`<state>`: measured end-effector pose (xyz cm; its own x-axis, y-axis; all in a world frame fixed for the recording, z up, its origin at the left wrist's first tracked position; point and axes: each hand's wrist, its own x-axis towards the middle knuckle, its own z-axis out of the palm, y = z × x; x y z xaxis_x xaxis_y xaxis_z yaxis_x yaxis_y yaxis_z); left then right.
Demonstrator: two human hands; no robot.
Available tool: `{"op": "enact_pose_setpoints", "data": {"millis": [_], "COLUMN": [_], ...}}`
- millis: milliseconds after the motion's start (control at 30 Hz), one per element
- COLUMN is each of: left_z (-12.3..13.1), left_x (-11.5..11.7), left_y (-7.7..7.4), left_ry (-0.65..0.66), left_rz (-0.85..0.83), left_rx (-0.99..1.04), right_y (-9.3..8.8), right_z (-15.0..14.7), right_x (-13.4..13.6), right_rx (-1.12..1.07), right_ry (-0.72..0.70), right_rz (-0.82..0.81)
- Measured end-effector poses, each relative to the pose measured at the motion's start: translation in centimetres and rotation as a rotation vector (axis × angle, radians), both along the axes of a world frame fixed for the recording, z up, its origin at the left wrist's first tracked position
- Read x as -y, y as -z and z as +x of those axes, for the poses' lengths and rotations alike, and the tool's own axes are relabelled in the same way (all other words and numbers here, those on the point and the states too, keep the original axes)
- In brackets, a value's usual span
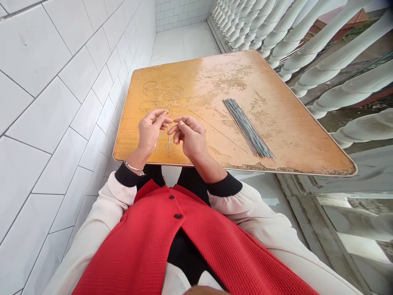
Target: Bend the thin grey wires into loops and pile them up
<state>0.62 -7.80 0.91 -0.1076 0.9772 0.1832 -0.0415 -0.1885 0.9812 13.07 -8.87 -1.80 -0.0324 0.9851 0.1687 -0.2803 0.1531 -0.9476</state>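
Observation:
Both my hands are over the near left part of the table, close together. My left hand (150,130) is closed in a pinch on a thin wire. My right hand (193,137) pinches too, its fingertips facing the left ones; the wire between them is mostly hidden by the fingers. Below the fingers, thin straight wire ends (158,144) point towards me; whether they are held or lie on the table I cannot tell. Just beyond my hands, several wire rings (172,93) lie loosely overlapping. A single straight wire (218,131) lies to the right of my right hand.
A bundle of straight grey wires (247,128) lies further right on the worn wooden table (310,141). The table's near edge is chipped. A white tiled wall (73,102) runs along the left, and a white balustrade (340,88) along the right.

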Motion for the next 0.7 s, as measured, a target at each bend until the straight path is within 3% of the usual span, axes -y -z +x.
{"op": "enact_pose_setpoints", "data": {"millis": [167,433,700], "left_z": [-0.6,-2.9,-1.8], "left_x": [-0.1,-0.6,0.0], "left_y": [0.2,-0.7,-1.1], "left_ry": [0.075,0.029,0.113], "left_rz": [-0.021,0.085,-0.096], "left_rx": [0.007,-0.313,-0.073], "right_y": [-0.1,0.8,0.7], "right_z": [0.4,0.9,0.4], "right_x": [0.1,0.1,0.4], "right_rx": [0.006,0.120,0.095], "right_ry": [-0.019,-0.022,0.015], "right_rz": [0.000,-0.039,-0.087]}}
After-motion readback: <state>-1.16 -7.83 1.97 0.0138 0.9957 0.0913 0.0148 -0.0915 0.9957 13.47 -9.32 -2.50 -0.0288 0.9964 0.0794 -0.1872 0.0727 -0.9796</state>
